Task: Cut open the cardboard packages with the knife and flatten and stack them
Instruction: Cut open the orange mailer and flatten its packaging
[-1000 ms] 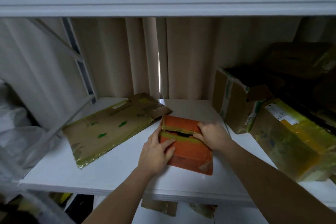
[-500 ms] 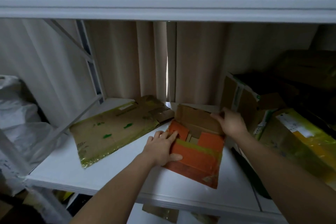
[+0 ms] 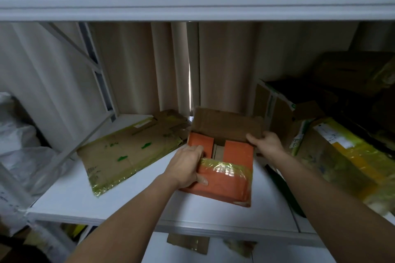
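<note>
The orange box (image 3: pixel 222 168) sits at frame centre on the white shelf (image 3: pixel 132 205). Your left hand (image 3: pixel 188 168) grips its left wall; your right hand (image 3: pixel 266 143) pinches the raised flap (image 3: pixel 228 127). Expect light, stiff cardboard with slippery tape; hold bare edges.

My left hand (image 3: pixel 188 166) covers the orange box's (image 3: pixel 224 183) left edge. Boxes at the shelf's (image 3: pixel 70 203) right end (image 3: pixel 346 156) run off-frame, dark. I can't read their labels.
</note>
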